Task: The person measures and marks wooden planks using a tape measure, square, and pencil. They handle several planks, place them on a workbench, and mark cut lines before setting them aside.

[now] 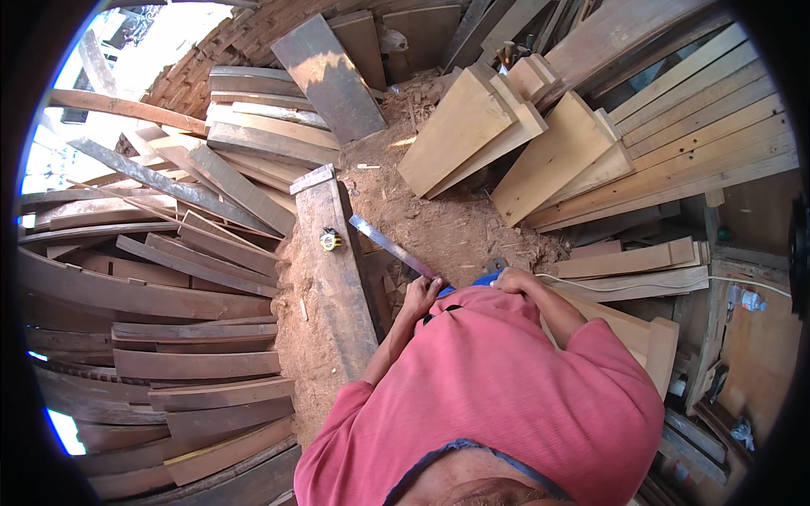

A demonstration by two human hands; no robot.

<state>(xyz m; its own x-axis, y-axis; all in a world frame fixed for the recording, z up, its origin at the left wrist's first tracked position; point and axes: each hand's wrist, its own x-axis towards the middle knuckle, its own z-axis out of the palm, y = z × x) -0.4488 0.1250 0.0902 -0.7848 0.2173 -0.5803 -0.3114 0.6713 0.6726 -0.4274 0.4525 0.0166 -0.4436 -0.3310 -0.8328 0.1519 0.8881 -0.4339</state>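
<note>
My left hand (pixel 419 296) is closed around the near end of a long, flat metal strip (pixel 390 244). The strip points away to the far left, its bare end above the sawdust beside a wooden bench plank (pixel 322 202). My right hand (pixel 511 281) is at my waist by the edge of my red shirt, fingers curled; whatever is in them is hidden. Just beyond it is a small dark object (pixel 498 264) whose kind I cannot make out. On the bench plank, left of the strip, lies a yellow and black tape measure (pixel 330 239).
Stacked boards (pixel 198 363) fill the left side. Light wooden panels (pixel 460 126) lean ahead to the right, beside long planks (pixel 700 156). Sawdust (pixel 439 223) covers the ground between. A pale cable (pixel 624 285) runs on the right. A dark board (pixel 329 80) leans at the back.
</note>
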